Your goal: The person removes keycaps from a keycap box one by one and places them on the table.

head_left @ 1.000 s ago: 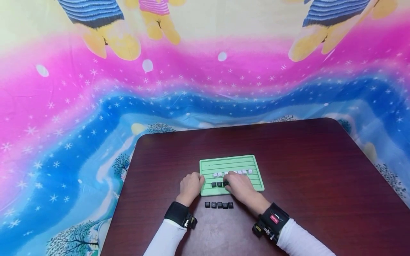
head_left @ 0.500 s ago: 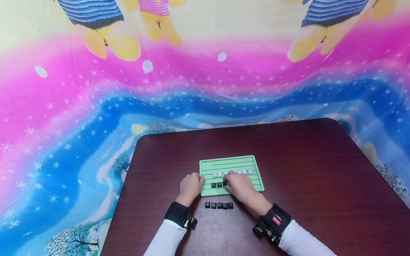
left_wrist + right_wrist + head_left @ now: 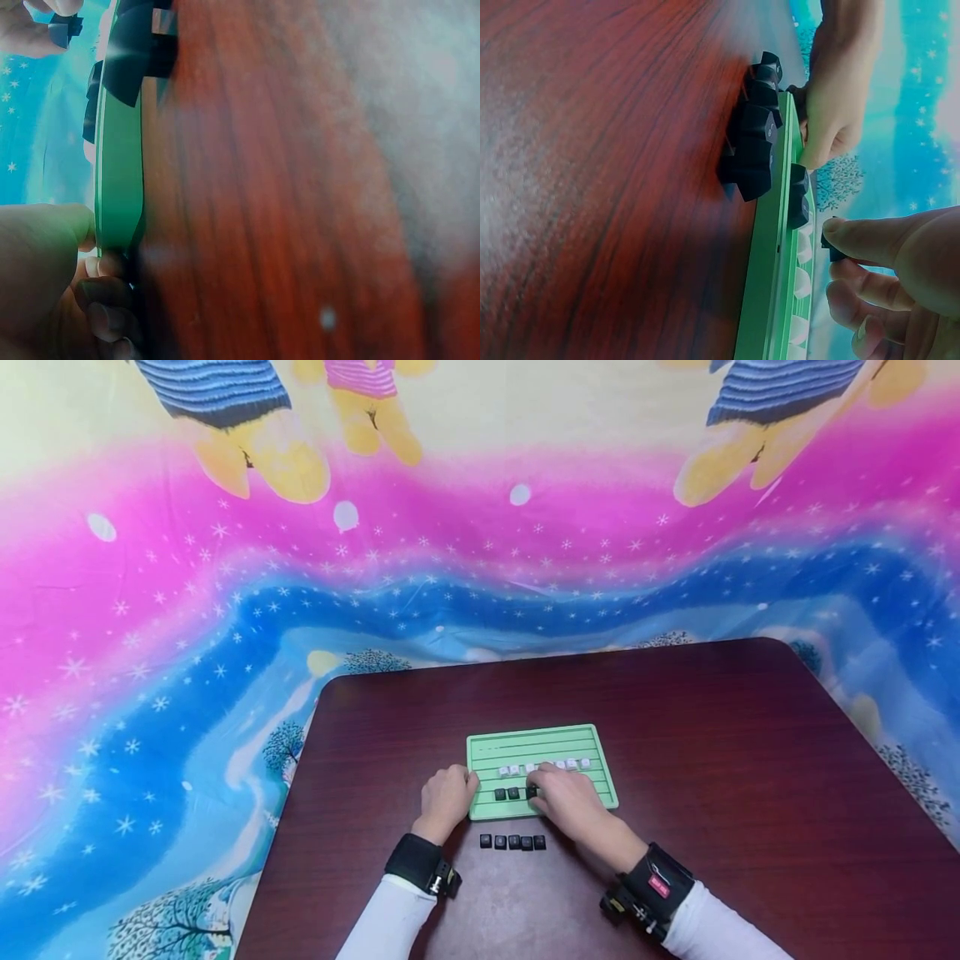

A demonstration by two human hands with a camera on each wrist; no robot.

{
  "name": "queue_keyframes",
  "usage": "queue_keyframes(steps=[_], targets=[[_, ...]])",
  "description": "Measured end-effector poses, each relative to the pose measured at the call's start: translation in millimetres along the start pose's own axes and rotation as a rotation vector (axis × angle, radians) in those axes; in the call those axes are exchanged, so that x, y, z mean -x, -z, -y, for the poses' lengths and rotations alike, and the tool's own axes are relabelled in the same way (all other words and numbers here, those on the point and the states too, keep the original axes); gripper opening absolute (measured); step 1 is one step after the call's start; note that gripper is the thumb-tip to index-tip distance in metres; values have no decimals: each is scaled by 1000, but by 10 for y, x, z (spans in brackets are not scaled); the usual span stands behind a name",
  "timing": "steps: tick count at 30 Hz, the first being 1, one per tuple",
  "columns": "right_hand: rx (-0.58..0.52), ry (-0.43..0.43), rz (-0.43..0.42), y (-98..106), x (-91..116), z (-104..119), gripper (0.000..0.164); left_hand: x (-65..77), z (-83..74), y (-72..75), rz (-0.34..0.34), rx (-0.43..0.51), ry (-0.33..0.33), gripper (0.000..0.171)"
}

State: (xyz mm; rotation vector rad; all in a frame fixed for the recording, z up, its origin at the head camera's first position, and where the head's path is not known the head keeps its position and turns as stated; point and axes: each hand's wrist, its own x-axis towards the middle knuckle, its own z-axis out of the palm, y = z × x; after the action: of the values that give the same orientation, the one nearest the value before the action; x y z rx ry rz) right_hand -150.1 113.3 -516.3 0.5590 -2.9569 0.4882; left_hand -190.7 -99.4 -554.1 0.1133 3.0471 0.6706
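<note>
Five black keycaps (image 3: 514, 842) lie nearside of the green tray (image 3: 536, 742) your left hand (image 3: 448, 793) grips, two more (image 3: 513, 793) sit inside, and your right hand (image 3: 567, 795) pinches another (image 3: 835, 253), six white keycaps (image 3: 572, 764) showing past its obstruction.

Your head view is bright and evenly lit, with a pale sheen on the table (image 3: 517, 906) nearer you than your left hand (image 3: 447, 795) and right hand (image 3: 567, 797). Both wrist views show you hazy white glare well away from each hand, and the black keycaps (image 3: 129, 56) beyond your left hand look soft and dark.
</note>
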Motion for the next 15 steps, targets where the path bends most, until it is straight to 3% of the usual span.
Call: queue_keyframes(steps=[15], targets=[[40, 12, -18, 51, 109, -24, 21, -11, 12, -12, 5, -8, 8, 48]])
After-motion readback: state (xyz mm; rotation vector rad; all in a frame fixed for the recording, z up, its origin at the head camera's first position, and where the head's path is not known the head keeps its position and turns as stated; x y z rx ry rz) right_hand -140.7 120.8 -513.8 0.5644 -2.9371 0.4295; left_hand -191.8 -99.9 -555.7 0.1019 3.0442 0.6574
